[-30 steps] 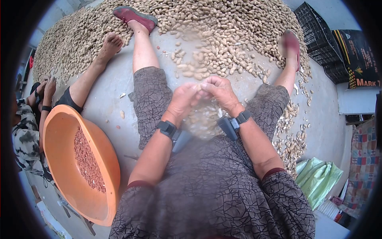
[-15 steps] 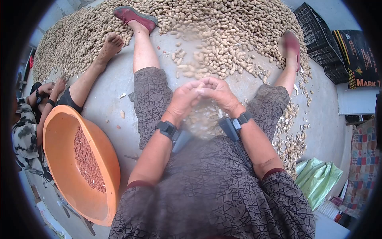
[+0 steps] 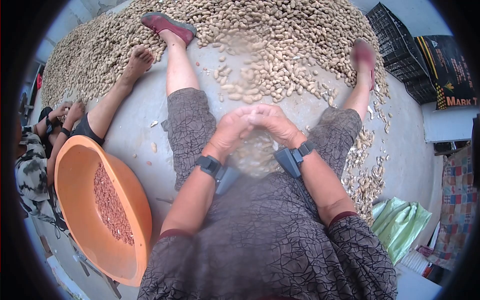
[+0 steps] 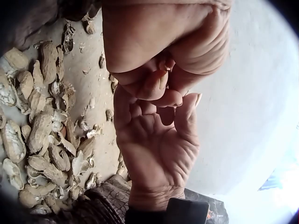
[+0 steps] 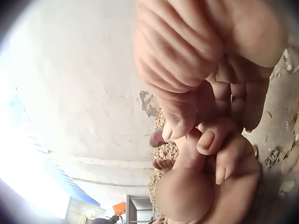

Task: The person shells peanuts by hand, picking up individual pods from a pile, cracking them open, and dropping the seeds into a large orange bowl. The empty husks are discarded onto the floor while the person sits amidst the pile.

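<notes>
Both hands meet fingertip to fingertip over the lap. In the head view the left hand [image 3: 231, 129] comes in from the left and the right hand [image 3: 278, 125] from the right, slightly blurred. In the left wrist view, the left hand [image 4: 163, 46] has fingers curled toward its palm. Its fingertips touch the right hand [image 4: 161, 149], whose palm is cupped with bent fingers. The right wrist view shows the right thumb against the left hand [image 5: 233, 182]. I cannot tell what the fingertips hold. Below the hands lies a blurred heap of peanut shells [image 3: 255, 155].
A large pile of unshelled peanuts [image 3: 280, 30] spreads ahead. An orange basin [image 3: 75, 190] with red peanut kernels [image 3: 112, 205] stands at left, beside another person [image 3: 32, 170]. At right are more peanut shells [image 3: 367, 185], a green sack [image 3: 400, 225] and a black crate [image 3: 400, 55].
The hands have stayed together and lowered slightly toward the lap. A pale bit seen between the fingertips a second ago no longer shows. The other person's hands have shifted.
</notes>
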The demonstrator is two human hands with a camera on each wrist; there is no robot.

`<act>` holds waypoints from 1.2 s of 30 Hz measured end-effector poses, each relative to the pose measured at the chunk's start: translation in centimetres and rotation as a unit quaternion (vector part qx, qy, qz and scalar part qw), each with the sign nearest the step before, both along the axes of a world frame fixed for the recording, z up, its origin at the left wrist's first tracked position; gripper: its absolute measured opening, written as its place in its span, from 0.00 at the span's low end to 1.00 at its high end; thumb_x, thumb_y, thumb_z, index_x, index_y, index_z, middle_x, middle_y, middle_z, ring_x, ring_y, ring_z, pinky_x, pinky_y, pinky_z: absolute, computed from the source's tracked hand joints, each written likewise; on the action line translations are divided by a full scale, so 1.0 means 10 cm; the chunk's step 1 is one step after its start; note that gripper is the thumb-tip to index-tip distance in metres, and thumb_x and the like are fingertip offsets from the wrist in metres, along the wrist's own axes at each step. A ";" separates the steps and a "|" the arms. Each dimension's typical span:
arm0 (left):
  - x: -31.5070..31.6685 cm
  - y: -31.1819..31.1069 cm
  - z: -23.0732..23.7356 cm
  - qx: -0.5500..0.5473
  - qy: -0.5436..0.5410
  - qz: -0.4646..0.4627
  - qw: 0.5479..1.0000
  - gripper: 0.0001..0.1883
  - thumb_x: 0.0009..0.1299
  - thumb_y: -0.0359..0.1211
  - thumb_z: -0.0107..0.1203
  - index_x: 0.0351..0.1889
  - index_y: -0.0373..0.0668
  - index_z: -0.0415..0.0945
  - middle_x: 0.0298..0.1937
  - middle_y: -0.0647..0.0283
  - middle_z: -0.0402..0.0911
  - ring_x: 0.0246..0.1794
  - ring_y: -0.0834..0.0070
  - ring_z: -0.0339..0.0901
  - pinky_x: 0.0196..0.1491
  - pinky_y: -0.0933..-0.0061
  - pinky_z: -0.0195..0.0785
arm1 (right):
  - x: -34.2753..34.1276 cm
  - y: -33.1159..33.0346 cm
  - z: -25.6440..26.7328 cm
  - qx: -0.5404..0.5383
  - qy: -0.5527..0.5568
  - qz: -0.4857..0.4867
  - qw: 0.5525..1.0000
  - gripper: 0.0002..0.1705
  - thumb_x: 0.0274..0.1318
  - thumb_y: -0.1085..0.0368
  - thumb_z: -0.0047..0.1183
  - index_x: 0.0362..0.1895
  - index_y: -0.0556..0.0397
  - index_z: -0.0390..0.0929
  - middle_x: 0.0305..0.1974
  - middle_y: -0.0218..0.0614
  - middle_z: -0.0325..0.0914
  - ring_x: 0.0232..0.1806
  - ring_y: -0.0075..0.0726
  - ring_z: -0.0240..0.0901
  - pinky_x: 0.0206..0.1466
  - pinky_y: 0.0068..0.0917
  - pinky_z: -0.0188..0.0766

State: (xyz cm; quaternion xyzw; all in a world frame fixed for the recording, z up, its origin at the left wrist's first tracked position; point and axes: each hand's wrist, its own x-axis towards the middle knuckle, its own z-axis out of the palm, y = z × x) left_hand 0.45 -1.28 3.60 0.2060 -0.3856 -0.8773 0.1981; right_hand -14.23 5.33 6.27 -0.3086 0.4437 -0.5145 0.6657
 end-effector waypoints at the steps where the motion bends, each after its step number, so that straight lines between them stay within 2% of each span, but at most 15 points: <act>1: -0.01 0.01 0.03 0.000 0.000 0.000 1.000 0.21 0.67 0.28 0.50 0.58 0.31 0.66 0.34 0.71 0.72 0.27 0.91 0.64 0.25 0.92 0.56 | 0.01 0.00 0.03 -0.013 -0.015 0.013 1.000 0.16 0.56 0.64 0.52 0.45 0.64 0.74 0.30 0.33 0.76 0.31 0.26 0.75 0.40 0.23 0.75; 5: -0.01 0.03 0.06 -0.012 -0.039 -0.001 0.999 0.19 0.67 0.24 0.46 0.57 0.31 0.68 0.31 0.71 0.72 0.26 0.91 0.63 0.25 0.91 0.56 | 0.00 0.01 -0.04 -0.008 -0.053 0.014 0.998 0.18 0.56 0.65 0.52 0.47 0.66 0.73 0.30 0.33 0.76 0.29 0.26 0.75 0.39 0.24 0.75; 7: 0.01 0.03 0.03 -0.018 -0.053 -0.006 0.998 0.19 0.67 0.24 0.44 0.57 0.31 0.68 0.30 0.72 0.71 0.25 0.90 0.62 0.25 0.91 0.55 | -0.01 0.02 -0.08 0.006 -0.070 0.014 0.997 0.17 0.56 0.65 0.52 0.45 0.67 0.74 0.30 0.35 0.76 0.29 0.28 0.75 0.38 0.24 0.76; 9: 0.02 0.02 0.00 -0.022 -0.055 -0.033 0.998 0.20 0.66 0.24 0.43 0.57 0.30 0.67 0.28 0.71 0.70 0.23 0.89 0.61 0.24 0.90 0.54 | -0.01 0.03 -0.10 0.008 -0.069 0.005 0.998 0.16 0.56 0.66 0.51 0.43 0.67 0.74 0.30 0.36 0.77 0.29 0.28 0.76 0.38 0.24 0.76; 14: 0.06 0.01 -0.03 -0.001 -0.042 -0.027 0.999 0.20 0.65 0.24 0.43 0.56 0.28 0.67 0.27 0.70 0.70 0.22 0.88 0.60 0.23 0.90 0.52 | 0.04 0.02 -0.08 0.007 -0.048 -0.023 0.999 0.13 0.56 0.67 0.50 0.41 0.67 0.74 0.29 0.39 0.78 0.28 0.29 0.76 0.37 0.24 0.76; 19: 0.06 0.00 -0.08 -0.002 -0.041 -0.008 0.999 0.18 0.65 0.24 0.44 0.53 0.28 0.69 0.26 0.68 0.70 0.21 0.87 0.60 0.22 0.90 0.52 | 0.04 0.01 -0.11 0.006 -0.040 -0.039 0.998 0.11 0.56 0.67 0.49 0.38 0.65 0.74 0.31 0.39 0.78 0.29 0.30 0.76 0.36 0.25 0.75; 22: 0.06 -0.01 -0.09 -0.002 -0.029 -0.031 0.999 0.14 0.66 0.25 0.44 0.49 0.29 0.71 0.27 0.68 0.71 0.21 0.87 0.61 0.22 0.89 0.53 | 0.04 0.02 -0.13 0.030 -0.043 -0.053 0.997 0.11 0.57 0.66 0.48 0.37 0.64 0.74 0.32 0.39 0.77 0.30 0.31 0.76 0.37 0.26 0.75; 25: 0.05 0.01 -0.10 0.019 -0.022 -0.022 0.999 0.12 0.68 0.27 0.44 0.46 0.31 0.72 0.27 0.67 0.71 0.22 0.88 0.61 0.21 0.90 0.53 | 0.04 0.02 -0.12 0.044 -0.056 -0.034 0.997 0.11 0.59 0.64 0.48 0.36 0.62 0.74 0.32 0.39 0.77 0.31 0.30 0.76 0.37 0.25 0.75; 28: 0.01 0.04 -0.12 0.064 0.003 0.023 0.998 0.12 0.70 0.29 0.44 0.46 0.33 0.71 0.26 0.67 0.72 0.21 0.89 0.61 0.20 0.90 0.52 | 0.09 0.03 -0.01 0.055 -0.051 -0.061 0.995 0.11 0.60 0.62 0.48 0.34 0.58 0.74 0.31 0.36 0.77 0.32 0.29 0.75 0.38 0.23 0.73; 29: -0.01 0.05 -0.10 0.045 -0.031 0.048 0.997 0.12 0.71 0.30 0.44 0.47 0.34 0.71 0.25 0.68 0.72 0.20 0.89 0.61 0.20 0.90 0.52 | 0.08 0.02 -0.03 0.055 -0.051 -0.060 0.995 0.11 0.60 0.62 0.48 0.34 0.58 0.74 0.31 0.36 0.77 0.32 0.29 0.75 0.38 0.23 0.73; 31: -0.02 0.05 -0.05 0.027 -0.065 0.074 0.995 0.13 0.71 0.31 0.44 0.49 0.34 0.70 0.25 0.69 0.72 0.19 0.90 0.60 0.19 0.91 0.51 | 0.03 0.01 -0.11 0.020 -0.023 -0.041 0.999 0.11 0.55 0.59 0.55 0.33 0.55 0.77 0.28 0.35 0.79 0.30 0.25 0.74 0.36 0.21 0.72; 36: -0.09 0.04 -0.10 -0.107 -0.131 0.127 0.977 0.13 0.71 0.32 0.46 0.49 0.36 0.71 0.25 0.72 0.72 0.20 0.91 0.61 0.21 0.90 0.51 | -0.03 0.00 -0.14 0.048 -0.003 -0.052 0.997 0.10 0.55 0.58 0.56 0.31 0.52 0.78 0.25 0.30 0.78 0.25 0.17 0.70 0.31 0.14 0.67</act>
